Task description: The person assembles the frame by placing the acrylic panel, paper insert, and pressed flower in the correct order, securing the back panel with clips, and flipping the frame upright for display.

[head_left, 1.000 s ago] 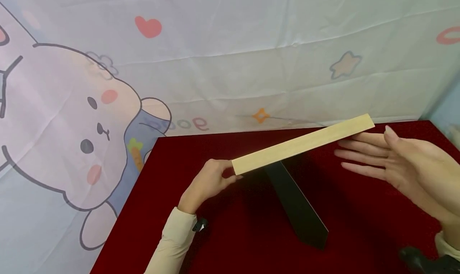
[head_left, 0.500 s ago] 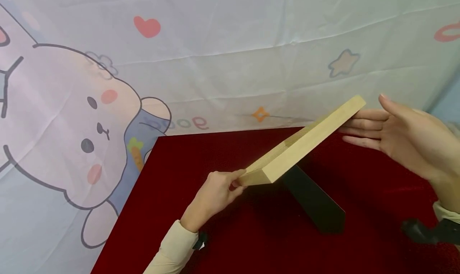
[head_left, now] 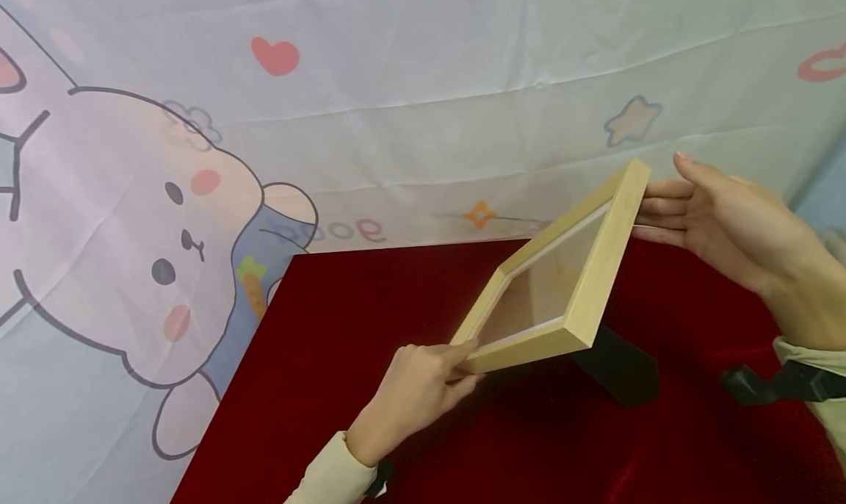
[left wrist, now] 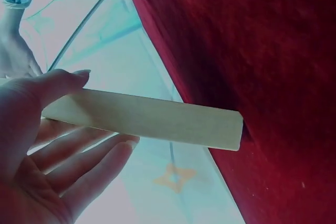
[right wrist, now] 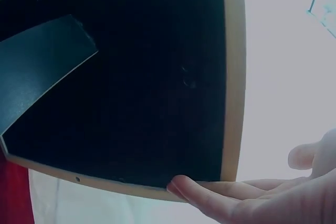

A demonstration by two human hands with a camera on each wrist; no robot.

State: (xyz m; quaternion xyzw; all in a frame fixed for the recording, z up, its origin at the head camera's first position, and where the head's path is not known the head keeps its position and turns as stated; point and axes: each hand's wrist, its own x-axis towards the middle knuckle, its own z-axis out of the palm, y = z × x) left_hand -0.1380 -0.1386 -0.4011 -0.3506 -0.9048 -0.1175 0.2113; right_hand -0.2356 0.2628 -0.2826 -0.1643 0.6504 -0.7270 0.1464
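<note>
A picture frame (head_left: 611, 261) with pale wooden edges is held tilted over the table, its glazed front partly facing the head camera. My left hand (head_left: 413, 386) pinches its near left edge, thumb on the front side and fingers behind. In the left wrist view a wooden side (left wrist: 168, 119) of the frame lies between thumb and fingers. My right hand (head_left: 740, 225) has straight fingers against the raised far corner, thumb standing apart. The right wrist view shows the black backing (right wrist: 157, 87) and a stand leg (right wrist: 42, 66) folded out from it.
Dark red cloth covers the table (head_left: 357, 298) below. Behind it hangs a pale printed curtain (head_left: 423, 137) with a rabbit (head_left: 192, 254), hearts and stars. A black wrist mount (head_left: 786, 383) sits on the right forearm.
The picture frame has turned from edge-on to showing its glazed front, its far end rising and shifting left. My left hand has moved down and right; my right hand has moved up and left.
</note>
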